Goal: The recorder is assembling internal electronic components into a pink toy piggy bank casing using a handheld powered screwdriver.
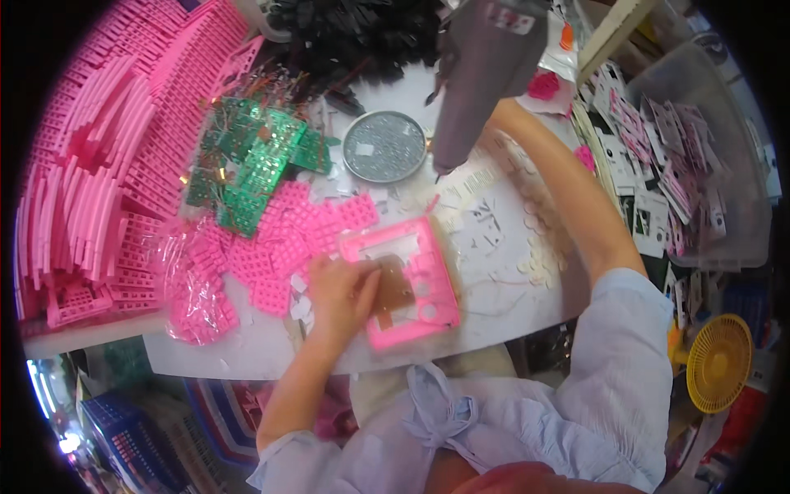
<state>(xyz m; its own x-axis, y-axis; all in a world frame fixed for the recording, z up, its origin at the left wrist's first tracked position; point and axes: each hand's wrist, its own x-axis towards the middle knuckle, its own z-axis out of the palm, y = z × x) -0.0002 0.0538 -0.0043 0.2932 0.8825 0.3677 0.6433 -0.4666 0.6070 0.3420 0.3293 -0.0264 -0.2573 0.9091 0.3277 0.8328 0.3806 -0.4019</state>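
Note:
My left hand [336, 295] lies over the left side of a pink plastic housing [444, 292], its fingers bent and its thumb and forefinger close together at a brown panel [393, 288] inside the frame. The housing has a large rectangular opening and round holes, and lies near the table's front edge. My right hand [499, 115] reaches far forward, beside a dark grey electric screwdriver [473, 82] that hangs bit-down over the table. The screwdriver hides its fingers, so I cannot tell whether they grip it. Left of the bit stands a round dish [384, 146] of small metal screws.
Pink housings [90, 198] are stacked high at the left. Green circuit boards [263, 152] with wires lie beside pink keypad pieces [280, 239]. Black parts [354, 37] heap at the back. Cream discs [539, 255] and a clear bin [732, 173] are right; a yellow fan [718, 362] stands below.

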